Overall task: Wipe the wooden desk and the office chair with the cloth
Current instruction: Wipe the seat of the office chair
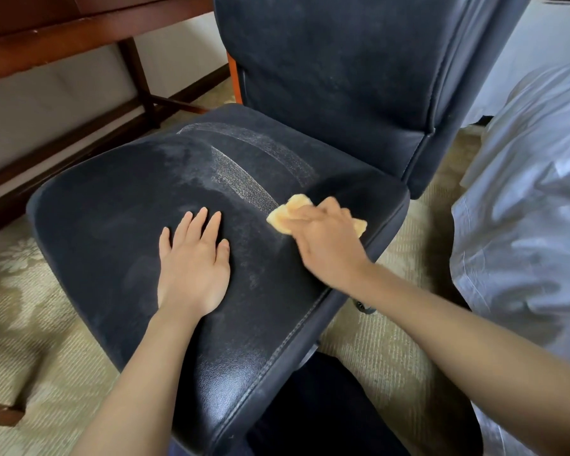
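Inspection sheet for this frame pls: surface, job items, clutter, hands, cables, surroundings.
Surface: chair seat dark, pale dusty streaks toward the backrest.
Job's things: yellow cloth on the seat's right side; wooden desk behind-left, only its underside and legs show.
Clutter: nothing seen.
Grippers: left hand flat on the seat, fingers straight; right hand grips the cloth, blurred.
Cables: nothing seen.
Surroundings: patterned carpet; white bedding at right.

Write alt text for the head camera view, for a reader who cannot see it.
A person's right hand holds a yellow cloth against a dusty dark office chair seat, while the left hand lies flat on it. A wooden desk stands behind; white bedding lies alongside.
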Motion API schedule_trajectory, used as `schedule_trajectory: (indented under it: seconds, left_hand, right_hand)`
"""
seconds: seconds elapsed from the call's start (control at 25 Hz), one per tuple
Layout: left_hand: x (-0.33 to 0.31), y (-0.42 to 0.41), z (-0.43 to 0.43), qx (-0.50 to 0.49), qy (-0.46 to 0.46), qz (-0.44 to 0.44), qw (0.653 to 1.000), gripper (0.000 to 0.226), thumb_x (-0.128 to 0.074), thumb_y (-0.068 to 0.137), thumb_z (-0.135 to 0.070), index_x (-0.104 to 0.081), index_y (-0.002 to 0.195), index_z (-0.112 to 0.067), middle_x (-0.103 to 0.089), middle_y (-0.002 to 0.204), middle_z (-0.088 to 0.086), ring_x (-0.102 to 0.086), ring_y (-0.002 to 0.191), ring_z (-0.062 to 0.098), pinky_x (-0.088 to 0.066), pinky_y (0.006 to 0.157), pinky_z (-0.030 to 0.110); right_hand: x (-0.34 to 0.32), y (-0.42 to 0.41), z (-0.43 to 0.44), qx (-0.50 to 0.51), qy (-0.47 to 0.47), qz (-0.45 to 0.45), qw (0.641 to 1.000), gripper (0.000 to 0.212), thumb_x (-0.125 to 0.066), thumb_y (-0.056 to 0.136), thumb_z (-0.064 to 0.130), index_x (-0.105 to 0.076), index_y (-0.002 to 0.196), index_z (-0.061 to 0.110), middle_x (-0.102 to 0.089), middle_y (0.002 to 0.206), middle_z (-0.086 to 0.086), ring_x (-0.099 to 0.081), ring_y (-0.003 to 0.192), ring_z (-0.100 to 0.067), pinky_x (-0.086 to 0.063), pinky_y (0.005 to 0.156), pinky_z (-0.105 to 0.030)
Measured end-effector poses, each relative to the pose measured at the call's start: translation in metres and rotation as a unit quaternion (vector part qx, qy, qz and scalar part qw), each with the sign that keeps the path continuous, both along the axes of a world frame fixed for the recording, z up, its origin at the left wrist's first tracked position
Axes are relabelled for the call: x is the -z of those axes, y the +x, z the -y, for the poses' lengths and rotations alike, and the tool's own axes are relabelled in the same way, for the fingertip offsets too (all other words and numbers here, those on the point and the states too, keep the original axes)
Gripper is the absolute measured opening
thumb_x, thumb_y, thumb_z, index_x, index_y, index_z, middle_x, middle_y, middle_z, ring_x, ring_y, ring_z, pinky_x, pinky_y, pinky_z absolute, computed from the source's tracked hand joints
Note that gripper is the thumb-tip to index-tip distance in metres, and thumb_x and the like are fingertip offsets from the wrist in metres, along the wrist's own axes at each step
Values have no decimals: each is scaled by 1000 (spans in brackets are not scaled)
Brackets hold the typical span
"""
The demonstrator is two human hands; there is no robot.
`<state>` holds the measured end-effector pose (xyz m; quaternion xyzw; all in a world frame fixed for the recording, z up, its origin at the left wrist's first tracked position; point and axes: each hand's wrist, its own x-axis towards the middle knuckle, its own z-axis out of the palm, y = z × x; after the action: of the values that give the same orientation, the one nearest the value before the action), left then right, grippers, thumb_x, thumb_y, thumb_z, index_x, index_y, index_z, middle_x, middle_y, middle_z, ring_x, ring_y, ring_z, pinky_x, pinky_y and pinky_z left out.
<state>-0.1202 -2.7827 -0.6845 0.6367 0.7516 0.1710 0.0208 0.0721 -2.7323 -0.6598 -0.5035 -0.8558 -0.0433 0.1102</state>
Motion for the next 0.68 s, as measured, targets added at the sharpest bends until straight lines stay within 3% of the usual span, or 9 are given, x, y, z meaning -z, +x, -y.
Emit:
schedule_trajectory:
  seconds: [0.16, 0.32, 0.48, 0.68]
  left_hand:
    - [-1, -3, -1, 7, 1, 8, 1000, 50, -27, 101, -31, -23, 150, -22, -15, 158, -2, -4, 146, 14, 6, 117, 38]
    - [0, -5, 0, 9, 1, 13, 1000, 50, -28, 101, -32, -24, 150, -22, -17, 158, -3, -5, 146, 13, 6, 117, 37]
    - [0, -4, -1, 10, 0, 9, 1000, 50, -28, 101, -33, -24, 149, -22, -16, 158, -3, -5, 146, 13, 5, 117, 37]
    - [1, -4, 1, 8, 0, 5, 1000, 50, -26, 101, -34, -23, 149, -23, -15, 158, -4, -4, 146, 12, 6, 118, 36]
  right_hand:
    - [1, 6, 54, -127, -1, -60, 990, 40, -48, 86, 8, -67, 116, 25, -62, 117, 8, -48, 92, -26, -39, 78, -39]
    - [7, 41, 61, -167, 39, -74, 982, 37, -68, 77, 1, -71, 107, 21, -68, 108, 3, -58, 80, -29, -51, 70, -39]
    - [7, 84, 24, -73, 24, -98, 992, 31, -63, 88, 7, -68, 117, 19, -65, 118, -8, -55, 87, -33, -50, 80, -44]
    - [3, 111, -58, 48, 0, -14, 999, 36, -42, 100, 16, -55, 132, 22, -56, 132, -10, -47, 108, -34, -36, 98, -39]
